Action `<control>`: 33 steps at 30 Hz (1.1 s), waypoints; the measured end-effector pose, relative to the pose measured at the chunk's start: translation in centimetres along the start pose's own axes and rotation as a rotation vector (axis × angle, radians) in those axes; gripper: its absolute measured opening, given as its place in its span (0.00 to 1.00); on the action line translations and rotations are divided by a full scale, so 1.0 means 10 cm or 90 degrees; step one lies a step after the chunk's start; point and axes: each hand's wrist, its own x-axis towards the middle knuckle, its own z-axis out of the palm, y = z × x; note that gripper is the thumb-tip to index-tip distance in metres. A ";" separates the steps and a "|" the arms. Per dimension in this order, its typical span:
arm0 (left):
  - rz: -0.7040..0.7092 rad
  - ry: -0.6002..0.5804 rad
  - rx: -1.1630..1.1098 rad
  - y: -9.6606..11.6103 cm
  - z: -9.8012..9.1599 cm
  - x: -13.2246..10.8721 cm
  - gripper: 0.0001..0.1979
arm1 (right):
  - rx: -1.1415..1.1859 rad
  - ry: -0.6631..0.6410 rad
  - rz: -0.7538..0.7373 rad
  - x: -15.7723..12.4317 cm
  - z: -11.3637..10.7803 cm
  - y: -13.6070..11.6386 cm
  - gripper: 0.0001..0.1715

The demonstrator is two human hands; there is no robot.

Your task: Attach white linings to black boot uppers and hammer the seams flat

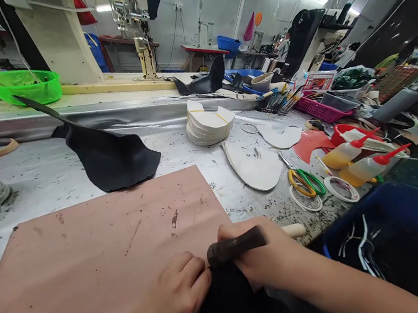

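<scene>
The black leather piece (232,305) lies closest, at the near edge of the pink mat (91,254) on the counter (42,173), under both hands. The left hand (180,288) rests curled on it; I cannot tell whether it is pinching the leather. The right hand (264,265) grips a dark-headed hammer (236,245) just above. It seems wise to hold those fingertips clear of the head.

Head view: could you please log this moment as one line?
left hand on black piece | right hand grips hammer | pink board beneath
</scene>
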 end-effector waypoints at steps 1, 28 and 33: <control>-0.017 0.014 -0.005 -0.01 -0.01 0.00 0.11 | -0.015 -0.018 -0.008 0.01 0.01 -0.01 0.06; -0.070 0.066 -0.032 0.04 -0.08 -0.10 0.13 | 0.000 0.000 -0.035 -0.04 0.05 -0.16 0.07; -0.021 0.035 0.081 0.11 -0.10 -0.11 0.13 | -0.036 0.003 -0.055 -0.04 0.07 -0.18 0.09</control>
